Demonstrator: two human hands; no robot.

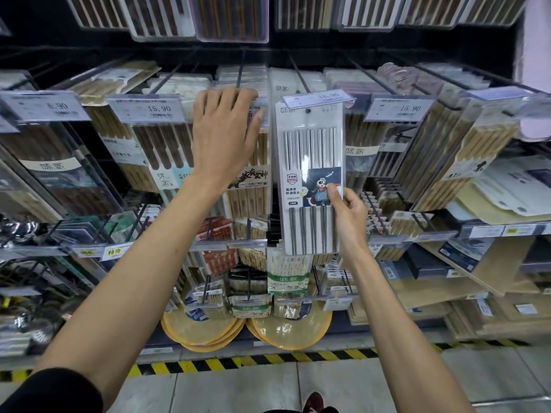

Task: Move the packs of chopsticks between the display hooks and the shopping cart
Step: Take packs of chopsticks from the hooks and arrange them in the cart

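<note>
Right, over at ten o'clock a 6.90 price tag (44, 106) is hanging at the end of its hook, and just to its three o'clock a 15.90 price tag (149, 110) is sitting in front of a row of brown wooden packs (161, 147). Next along, the left hand (222, 135) is reaching up with its back toward me, fingers straight and slightly spread. Its fingertips (226, 93) are lying at the top of the bamboo chopstick packs (250, 189) behind it and its thumb is sticking out toward three o'clock; whether it is gripping anything there I cannot tell. Just at its three o'clock, the steel chopstick pack (311, 162) is hanging upright, a white card with silver sticks and a panda picture, its top tucked under a tilted price tag (317, 98) at twelve o'clock. A dark spot is showing in its hang hole, but whether the display hook (298, 76) is passing through it I cannot tell. The right hand (348, 216) is pinching the pack's edge at about four o'clock, thumb pressing on the front by the panda, the other fingers curling behind the card. Toward two o'clock a far price tag (399, 109) is fronting more packs. Down at six o'clock a yellow-and-black floor stripe (268, 360) is running along the shelf base, with a shoe (313, 402) poking in below it.
</note>
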